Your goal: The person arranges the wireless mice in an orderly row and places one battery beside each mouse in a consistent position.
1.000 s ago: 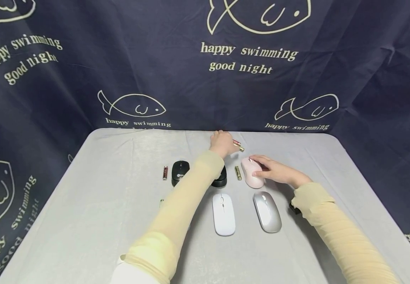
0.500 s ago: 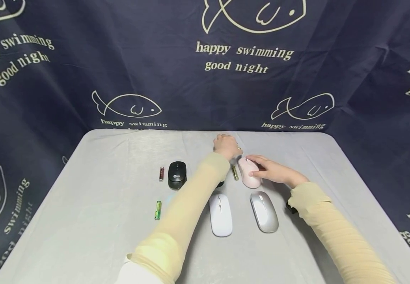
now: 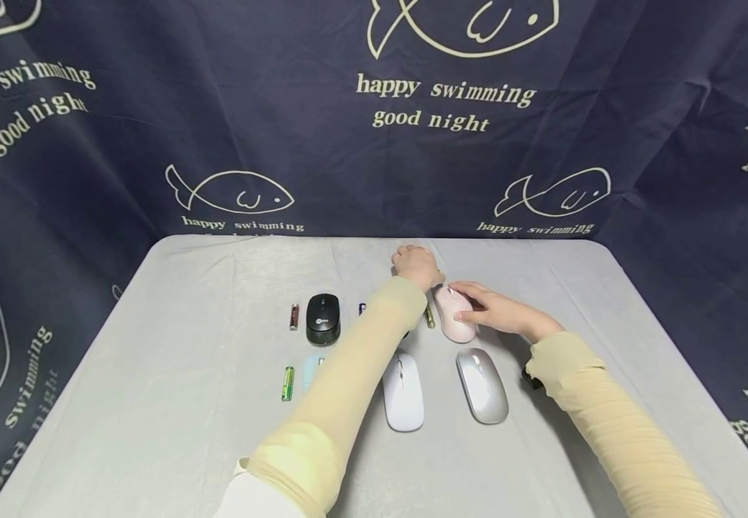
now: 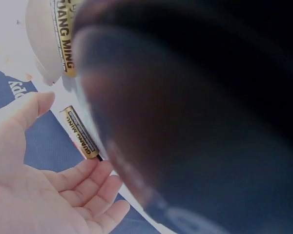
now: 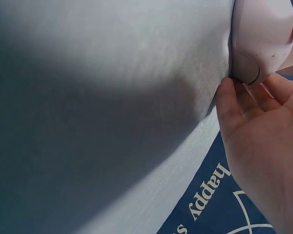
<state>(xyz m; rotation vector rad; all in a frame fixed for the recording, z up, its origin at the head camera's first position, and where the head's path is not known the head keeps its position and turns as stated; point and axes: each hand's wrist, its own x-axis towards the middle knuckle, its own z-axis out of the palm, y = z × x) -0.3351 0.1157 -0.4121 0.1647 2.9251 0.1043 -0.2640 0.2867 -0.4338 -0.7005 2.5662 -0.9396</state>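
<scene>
My left hand (image 3: pixel 418 267) is at the far side of the table, palm down, left of the pink mouse. In the left wrist view its fingers are loosely extended, the thumb apart, with fingertips right at the end of a gold battery (image 4: pixel 81 134). A reddish edge shows behind that battery; the hand hides both in the head view. My right hand (image 3: pixel 500 309) holds the pink computer mouse (image 3: pixel 454 313) on the table, thumb on its near left side and fingers round its far end. Beside the mouse lies another gold battery (image 3: pixel 429 316), partly behind the left sleeve.
On the table (image 3: pixel 219 432) are a black mouse (image 3: pixel 324 316), a white mouse (image 3: pixel 403 396) and a silver mouse (image 3: pixel 482 388). A dark red battery (image 3: pixel 294 316) and a green battery (image 3: pixel 288 383) lie at left. My left sleeve partly covers a light blue object (image 3: pixel 311 369) and a blue battery (image 3: pixel 362 309).
My left hand has moved right and slightly nearer, now covering the two batteries that showed beside it. The right hand keeps its hold on the pink mouse. The head view has shifted slightly.
</scene>
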